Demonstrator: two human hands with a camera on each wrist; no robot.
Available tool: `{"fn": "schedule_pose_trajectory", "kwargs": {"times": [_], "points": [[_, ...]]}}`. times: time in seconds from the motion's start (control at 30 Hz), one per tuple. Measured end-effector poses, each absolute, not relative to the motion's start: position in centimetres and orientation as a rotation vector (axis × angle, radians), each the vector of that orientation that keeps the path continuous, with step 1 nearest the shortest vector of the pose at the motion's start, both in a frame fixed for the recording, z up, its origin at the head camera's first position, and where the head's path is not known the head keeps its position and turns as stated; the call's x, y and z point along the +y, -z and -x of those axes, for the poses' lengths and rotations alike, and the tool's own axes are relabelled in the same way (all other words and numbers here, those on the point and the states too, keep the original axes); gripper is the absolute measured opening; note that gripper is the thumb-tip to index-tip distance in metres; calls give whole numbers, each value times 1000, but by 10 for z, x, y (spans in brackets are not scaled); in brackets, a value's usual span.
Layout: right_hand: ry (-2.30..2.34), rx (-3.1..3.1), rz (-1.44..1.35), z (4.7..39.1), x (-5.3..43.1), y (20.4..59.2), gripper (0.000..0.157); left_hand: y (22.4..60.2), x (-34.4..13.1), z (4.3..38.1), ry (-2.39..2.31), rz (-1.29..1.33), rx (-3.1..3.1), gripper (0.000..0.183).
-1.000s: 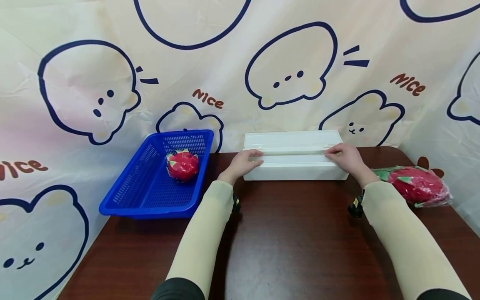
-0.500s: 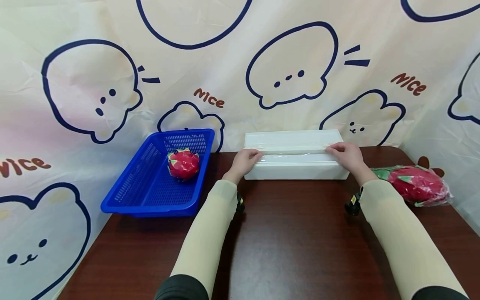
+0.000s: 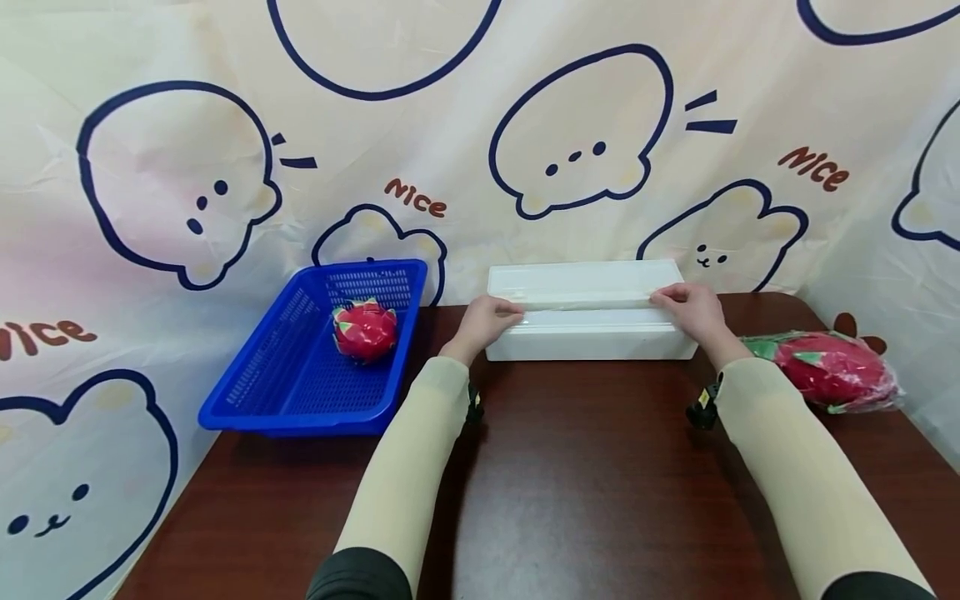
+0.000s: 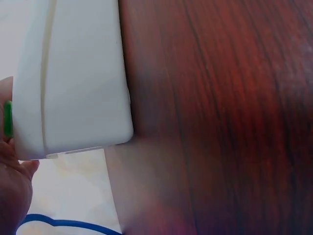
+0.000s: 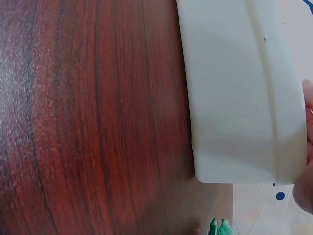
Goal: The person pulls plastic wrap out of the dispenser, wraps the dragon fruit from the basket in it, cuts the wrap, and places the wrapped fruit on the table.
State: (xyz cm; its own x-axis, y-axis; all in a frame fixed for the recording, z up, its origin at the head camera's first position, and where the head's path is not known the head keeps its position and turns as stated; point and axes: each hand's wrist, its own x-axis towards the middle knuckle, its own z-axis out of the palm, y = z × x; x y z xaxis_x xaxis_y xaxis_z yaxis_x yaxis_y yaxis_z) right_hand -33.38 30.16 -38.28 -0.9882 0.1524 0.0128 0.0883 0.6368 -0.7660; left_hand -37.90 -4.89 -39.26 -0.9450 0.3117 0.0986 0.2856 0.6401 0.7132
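A long white cling film dispenser (image 3: pixel 592 337) stands at the back middle of the table, with a strip of clear film (image 3: pixel 585 307) along its top slot. At the strip's left end my left hand (image 3: pixel 483 323) pinches the film, and my right hand (image 3: pixel 693 312) pinches it at the right end. In the left wrist view, the left hand (image 4: pixel 14 186) is partly hidden behind the dispenser (image 4: pixel 83 78), by a small green piece (image 4: pixel 7 119). The dispenser (image 5: pixel 239 98) also hides most of the right hand (image 5: pixel 305 188) in the right wrist view.
A blue plastic basket (image 3: pixel 300 421) at the left holds one red dragon fruit (image 3: pixel 365 331). Right of the dispenser lies a dragon fruit wrapped in film (image 3: pixel 832 371). A patterned cloth (image 3: pixel 465 125) hangs behind the brown table (image 3: pixel 585 483).
Both hands stay at the dispenser's slot and shift only slightly. The left fingers have drawn closer together on the film. Basket and fruits have not moved.
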Motion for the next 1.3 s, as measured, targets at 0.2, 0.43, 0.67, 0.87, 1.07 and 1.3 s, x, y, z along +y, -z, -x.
{"fn": "schedule_pose_trajectory", "kwargs": {"times": [0.2, 0.43, 0.67, 0.87, 1.07, 1.3], "points": [[-1251, -2776, 178, 335, 302, 385, 55, 389, -48, 383, -1137, -652, 2901, 19], [-1241, -2765, 128, 336, 298, 383, 48, 384, -48, 387, -1209, -619, 2907, 18], [-1237, -2723, 111, 335, 298, 376, 48, 380, -47, 392, -1401, -596, 2830, 18], [-1248, -2681, 86, 331, 302, 365, 49, 371, -46, 395, -1419, -585, 2833, 19], [-1240, -2605, 22, 330, 305, 351, 42, 361, -46, 397, -1364, -607, 2923, 20], [-1205, -2630, -12, 330, 310, 335, 43, 345, -48, 395, -1340, -605, 2947, 21]]}}
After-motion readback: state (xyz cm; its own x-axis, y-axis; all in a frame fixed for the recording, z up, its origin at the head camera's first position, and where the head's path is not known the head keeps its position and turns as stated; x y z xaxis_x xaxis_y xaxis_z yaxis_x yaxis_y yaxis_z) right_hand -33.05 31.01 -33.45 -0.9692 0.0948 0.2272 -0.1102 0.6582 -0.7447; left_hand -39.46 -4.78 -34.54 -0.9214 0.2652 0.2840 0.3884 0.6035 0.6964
